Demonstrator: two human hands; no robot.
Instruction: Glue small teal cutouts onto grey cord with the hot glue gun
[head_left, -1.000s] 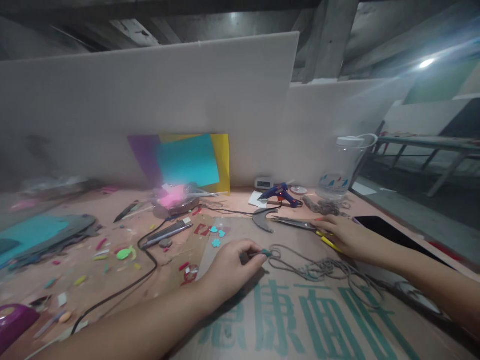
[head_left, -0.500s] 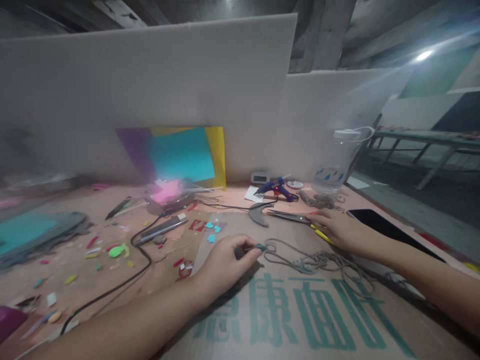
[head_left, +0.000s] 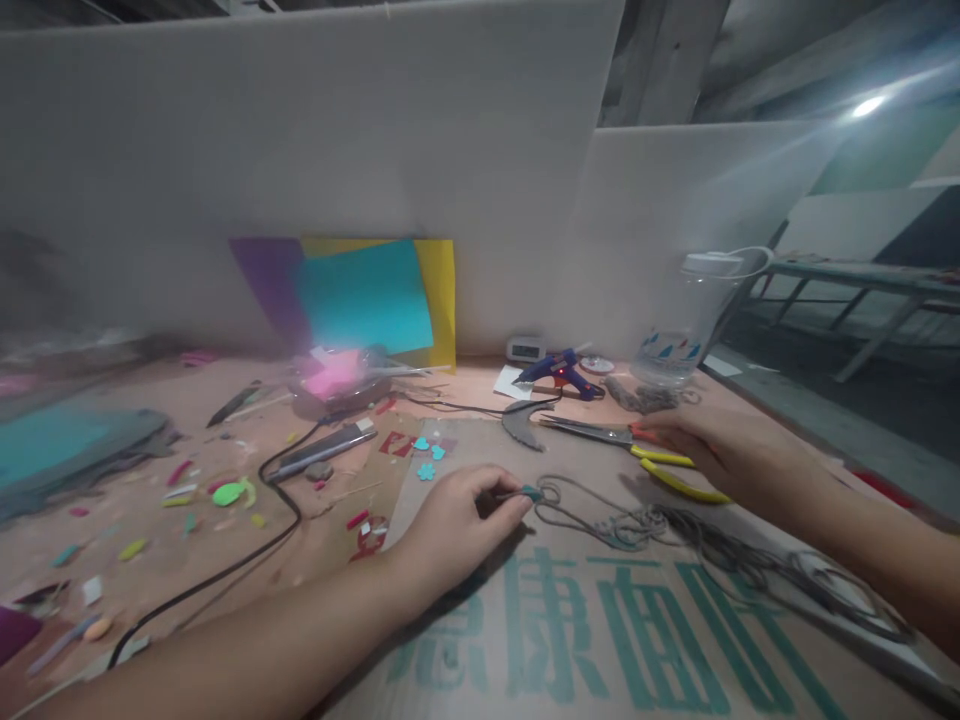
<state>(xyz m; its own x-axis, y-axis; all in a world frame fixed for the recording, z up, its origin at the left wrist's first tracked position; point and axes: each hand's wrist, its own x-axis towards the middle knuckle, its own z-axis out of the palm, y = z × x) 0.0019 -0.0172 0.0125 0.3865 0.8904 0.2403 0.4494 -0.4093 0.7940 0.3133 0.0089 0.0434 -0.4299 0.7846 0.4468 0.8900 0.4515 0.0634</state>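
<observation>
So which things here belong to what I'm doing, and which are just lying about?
Seemingly in use:
teal piece, pinched in your left hand
grey cord, right beside it
scissors, at your right hand

Probably just lying about:
glue gun, red light on
water bottle
coloured sheets

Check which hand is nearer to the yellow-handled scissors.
Right. The right hand has its fingertips at the handle end of the scissors; the left hand is on the near side, left of the blade tips, pinching the grey cord's teal end.

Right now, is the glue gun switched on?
It appears on: a small red light glows on the glue gun.
</observation>
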